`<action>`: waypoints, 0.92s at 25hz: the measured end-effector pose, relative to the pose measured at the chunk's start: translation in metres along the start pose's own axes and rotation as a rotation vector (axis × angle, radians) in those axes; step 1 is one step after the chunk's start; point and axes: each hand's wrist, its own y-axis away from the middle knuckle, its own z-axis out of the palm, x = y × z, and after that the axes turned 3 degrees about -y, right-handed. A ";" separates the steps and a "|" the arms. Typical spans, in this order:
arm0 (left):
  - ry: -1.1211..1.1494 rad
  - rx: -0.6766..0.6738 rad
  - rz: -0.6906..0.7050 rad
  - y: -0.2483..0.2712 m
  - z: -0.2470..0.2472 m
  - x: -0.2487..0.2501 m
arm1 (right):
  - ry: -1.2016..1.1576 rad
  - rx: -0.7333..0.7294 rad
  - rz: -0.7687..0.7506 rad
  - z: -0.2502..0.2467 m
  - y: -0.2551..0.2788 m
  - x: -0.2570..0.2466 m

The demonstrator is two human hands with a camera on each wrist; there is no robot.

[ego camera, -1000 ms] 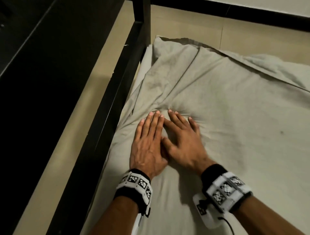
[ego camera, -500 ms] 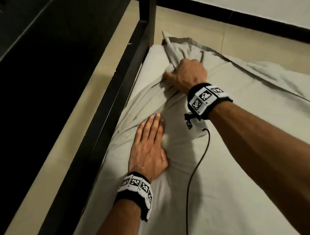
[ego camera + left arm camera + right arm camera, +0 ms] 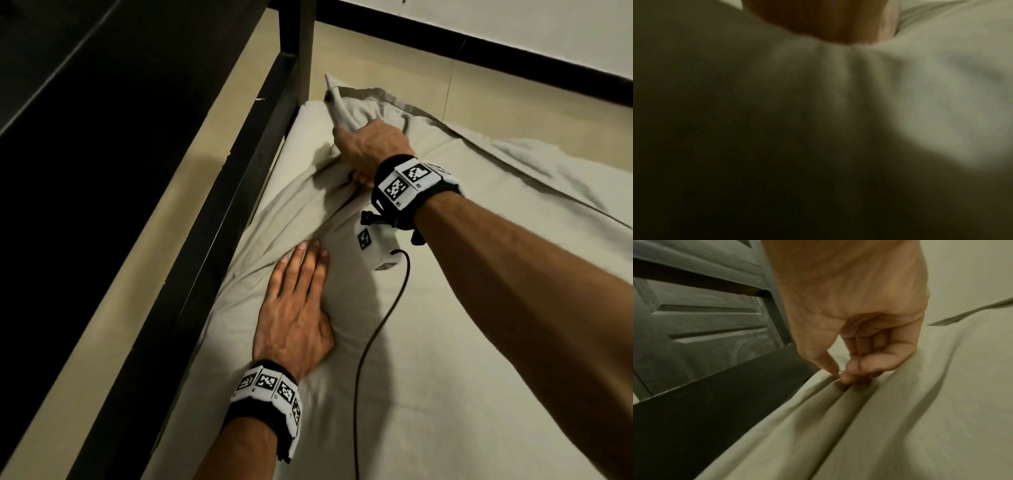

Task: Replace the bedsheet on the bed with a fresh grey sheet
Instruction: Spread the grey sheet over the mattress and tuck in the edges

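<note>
- Close to me, my left hand (image 3: 294,318) lies flat on the grey sheet (image 3: 462,342), fingers (image 3: 310,260) straight, pressing it down.
- The sheet covers the bed and is soft and wrinkly, with long folds running away from me.
- Farther off, my right hand (image 3: 371,145) pinches a bunched fold of sheet, fingers (image 3: 869,363) curled tight.
- The black bed frame (image 3: 219,192) stands just beside the sheet's left edge.
- A black cable (image 3: 380,325) lies across the sheet.

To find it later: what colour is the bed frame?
Black; the frame shows best in the head view.
</note>
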 end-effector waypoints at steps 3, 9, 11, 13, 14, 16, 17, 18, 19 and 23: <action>0.050 0.012 -0.005 -0.001 0.000 0.000 | 0.203 0.014 -0.034 0.010 -0.001 -0.011; 0.084 0.054 0.028 0.001 0.002 -0.002 | -0.462 -0.106 -0.204 0.012 -0.022 -0.055; 0.107 0.074 0.035 0.000 0.002 -0.001 | -0.531 -0.214 -0.210 0.008 -0.028 -0.061; 0.089 0.072 0.030 0.001 0.000 -0.002 | -0.468 -0.191 -0.255 0.009 -0.022 -0.049; 0.060 0.048 0.025 0.001 0.001 -0.002 | -0.361 -0.102 -0.307 0.012 -0.019 -0.037; 0.007 0.025 0.014 -0.001 0.002 -0.001 | -0.058 0.107 -0.388 0.021 -0.017 -0.011; 0.007 0.028 0.009 0.000 0.001 -0.001 | 0.098 0.094 -0.406 0.026 -0.016 -0.004; 0.022 0.033 0.011 0.000 0.001 -0.001 | 0.244 0.014 -0.418 0.031 -0.016 -0.001; 0.036 0.036 0.017 0.000 0.001 0.000 | 0.355 -0.057 -0.431 0.036 -0.018 0.001; 0.046 0.044 0.028 -0.002 -0.008 -0.007 | 0.420 -0.140 -0.416 0.038 -0.023 -0.005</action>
